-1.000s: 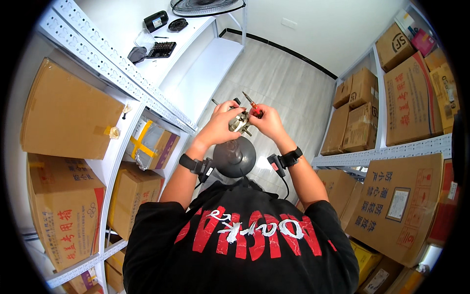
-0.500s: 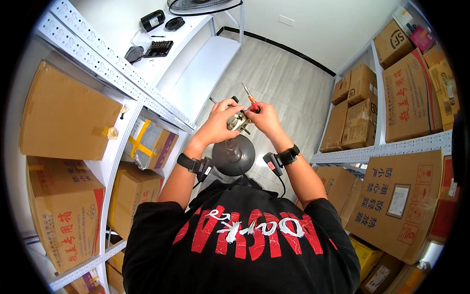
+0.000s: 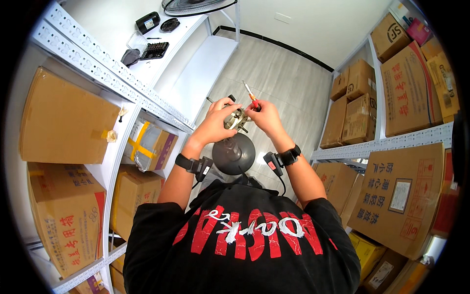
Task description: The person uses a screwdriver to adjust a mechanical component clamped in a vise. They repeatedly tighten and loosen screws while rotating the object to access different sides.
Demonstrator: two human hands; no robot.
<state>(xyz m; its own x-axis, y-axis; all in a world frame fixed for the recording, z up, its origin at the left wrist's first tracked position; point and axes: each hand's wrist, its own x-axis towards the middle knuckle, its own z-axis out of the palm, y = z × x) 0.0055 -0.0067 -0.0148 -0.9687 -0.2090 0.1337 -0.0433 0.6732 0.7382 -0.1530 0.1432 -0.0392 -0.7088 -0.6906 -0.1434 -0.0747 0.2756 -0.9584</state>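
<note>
Silvery metal mechanism (image 3: 237,120), compact and uneven, with short rods jutting from it, sat in the middle of the view above a round, dark-grey domed base (image 3: 234,157). The left hand (image 3: 215,122) gripped it from one side, thumb and fingers curled around its body. Close by its other side, the right hand (image 3: 266,117) was closed on a slim red-handled screwdriver (image 3: 252,97), whose metal tip pointed up and away; whether those fingers also touched the metal could not be told.

Big brown cardboard cartons (image 3: 399,196) filled the white metal shelves (image 3: 391,143) at either side, their contents hidden. A smaller silver-wrapped parcel with crossed yellow tape (image 3: 142,144) lay on the left. On the white surface (image 3: 147,73), a flat black case (image 3: 155,50) held rows of small bits.
</note>
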